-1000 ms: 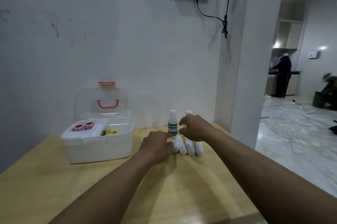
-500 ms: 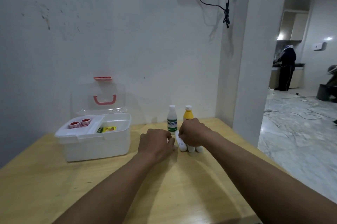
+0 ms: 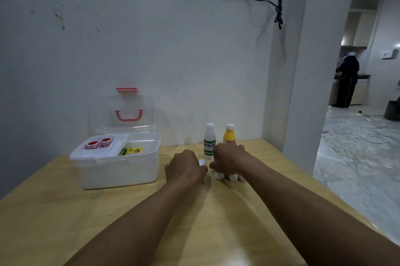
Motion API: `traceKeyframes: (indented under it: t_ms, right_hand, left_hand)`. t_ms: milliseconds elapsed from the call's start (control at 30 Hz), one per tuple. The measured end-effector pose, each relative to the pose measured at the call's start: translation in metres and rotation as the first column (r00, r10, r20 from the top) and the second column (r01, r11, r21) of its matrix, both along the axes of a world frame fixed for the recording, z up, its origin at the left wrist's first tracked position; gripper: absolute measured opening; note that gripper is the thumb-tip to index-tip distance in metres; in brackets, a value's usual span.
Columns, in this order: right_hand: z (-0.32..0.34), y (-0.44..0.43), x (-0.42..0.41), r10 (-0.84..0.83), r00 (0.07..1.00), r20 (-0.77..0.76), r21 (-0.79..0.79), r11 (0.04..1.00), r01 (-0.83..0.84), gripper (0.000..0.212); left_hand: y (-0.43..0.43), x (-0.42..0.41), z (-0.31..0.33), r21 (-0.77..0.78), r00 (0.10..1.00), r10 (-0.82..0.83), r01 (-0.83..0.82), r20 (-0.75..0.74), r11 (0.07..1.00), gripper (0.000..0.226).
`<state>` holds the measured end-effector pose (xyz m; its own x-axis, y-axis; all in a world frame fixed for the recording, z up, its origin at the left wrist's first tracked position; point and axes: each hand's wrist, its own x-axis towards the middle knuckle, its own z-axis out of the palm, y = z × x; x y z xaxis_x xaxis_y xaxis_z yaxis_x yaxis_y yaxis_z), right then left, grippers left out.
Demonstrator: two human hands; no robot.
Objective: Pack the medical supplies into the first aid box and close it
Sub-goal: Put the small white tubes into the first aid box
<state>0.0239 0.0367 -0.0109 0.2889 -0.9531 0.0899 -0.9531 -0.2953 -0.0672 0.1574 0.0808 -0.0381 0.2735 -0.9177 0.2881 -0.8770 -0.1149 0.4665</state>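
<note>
Head view: on the table (image 3: 65,211), the left hand (image 3: 184,168) curls around one roll (image 3: 202,162) and the right hand (image 3: 229,160) cups several rolls (image 3: 232,177) lying end-on, while the open box (image 3: 116,170) sits well left, nearer the left hand, with two bottles (image 3: 209,141) behind.

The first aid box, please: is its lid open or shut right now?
Open. The first aid box has its clear lid standing upright behind it, and its contents are visible.

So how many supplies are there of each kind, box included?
Bottles: 2, one white, one yellow
Tape rolls in the box: 2
Small packet in the box: 1
White rolls under the hands: at least 4, partly hidden
Box: 1
Total: at least 10
</note>
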Motion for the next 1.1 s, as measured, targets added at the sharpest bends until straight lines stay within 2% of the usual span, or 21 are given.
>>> traceKeyframes:
  t_ms: [133,367,567,700,833,1100]
  right_hand:
    - [0.003,0.007,0.007,-0.001,1.0,-0.007,-0.018,1.0,0.001,0.025]
    - [0.024,0.017,0.013,0.026,0.972,0.233,0.012,0.999,-0.029,0.02]
    - [0.052,0.026,0.021,0.044,0.927,0.372,-0.002,0.999,-0.047,0.027]
    - [0.068,0.033,0.039,0.078,0.909,0.41,-0.027,0.997,-0.074,0.031]
    - [0.08,0.039,0.061,0.113,0.898,0.426,-0.043,0.994,-0.104,0.03]
    - [0.106,0.051,0.118,0.199,0.885,0.421,-0.092,0.98,-0.177,0.027]
  left_hand:
    - [0.0,0.002,0.001,-0.01,0.999,0.027,-0.027,-0.045,1.0,0.03]
    - [0.013,0.008,0.019,-0.097,0.994,0.081,-0.088,-0.072,0.991,0.028]
    - [0.033,0.026,0.051,-0.17,0.989,0.078,-0.099,-0.125,0.98,0.026]
    - [0.049,0.04,0.073,-0.223,0.989,0.082,-0.109,-0.126,0.969,0.02]
    - [0.061,0.067,0.09,-0.278,0.985,0.092,-0.13,-0.148,0.952,0.026]
    - [0.07,0.147,0.104,-0.288,0.956,0.203,-0.259,-0.21,0.922,0.027]
